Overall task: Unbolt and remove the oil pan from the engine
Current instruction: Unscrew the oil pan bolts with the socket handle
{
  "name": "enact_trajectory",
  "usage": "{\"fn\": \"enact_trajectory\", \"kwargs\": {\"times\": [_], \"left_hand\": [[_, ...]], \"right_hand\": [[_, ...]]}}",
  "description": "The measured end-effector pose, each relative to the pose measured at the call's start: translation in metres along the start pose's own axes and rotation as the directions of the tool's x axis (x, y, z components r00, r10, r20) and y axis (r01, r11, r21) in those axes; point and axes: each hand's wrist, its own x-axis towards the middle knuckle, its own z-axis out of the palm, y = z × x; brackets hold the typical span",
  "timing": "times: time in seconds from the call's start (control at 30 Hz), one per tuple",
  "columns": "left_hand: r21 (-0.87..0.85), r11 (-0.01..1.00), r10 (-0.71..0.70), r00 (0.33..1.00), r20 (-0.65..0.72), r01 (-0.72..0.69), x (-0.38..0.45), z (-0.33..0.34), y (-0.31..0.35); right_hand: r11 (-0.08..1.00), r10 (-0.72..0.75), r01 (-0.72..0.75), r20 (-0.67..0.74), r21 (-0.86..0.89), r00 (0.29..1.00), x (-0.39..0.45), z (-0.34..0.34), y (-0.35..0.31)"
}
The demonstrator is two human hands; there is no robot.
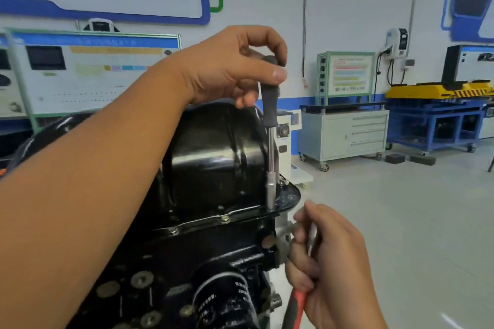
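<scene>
Hands at work on one black oil pan atop an upturned engine.
Left hand grips one upright nut driver on the pan's flange; right hand clutches a red-handled tool. Two flange bolts visible. Grey workshop floor, one wheeled cabinet.

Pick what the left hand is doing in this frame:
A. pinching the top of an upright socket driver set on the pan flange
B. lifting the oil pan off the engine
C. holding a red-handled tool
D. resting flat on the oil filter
A: the left hand pinches the dark handle top of the socket driver, which stands upright with its socket down on the flange of the black oil pan.
</scene>
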Motion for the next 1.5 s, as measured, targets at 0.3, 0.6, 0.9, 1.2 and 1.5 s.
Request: {"fn": "enact_trajectory", "kwargs": {"times": [0.3,0.6,0.9,1.2,1.5], "left_hand": [[-0.054,0.998,0.026,0.992,0.127,-0.019,-0.007,-0.011,0.004],[-0.036,0.999,0.036,0.999,0.015,-0.035,-0.005,-0.007,0.002],[-0.045,0.999,0.027,0.998,0.054,-0.024,-0.009,-0.010,0.004],[-0.062,0.998,0.014,0.998,0.060,-0.010,-0.009,-0.008,0.006],[0.003,0.999,0.053,0.999,0.011,-0.053,-0.008,-0.006,0.006]], "right_hand": [[0.995,0.097,-0.097,-0.005,0.014,0.995,-0.011,0.006,0.012],[0.944,0.300,-0.312,0.112,0.104,0.947,-0.013,0.003,-0.002],[0.879,0.366,-0.414,0.221,0.236,0.904,-0.011,-0.001,-0.004],[0.898,-0.267,0.229,-0.052,-0.374,0.962,-0.004,0.003,-0.005],[0.494,-0.435,0.589,0.405,-0.639,0.804,0.044,0.016,-0.041]]}}
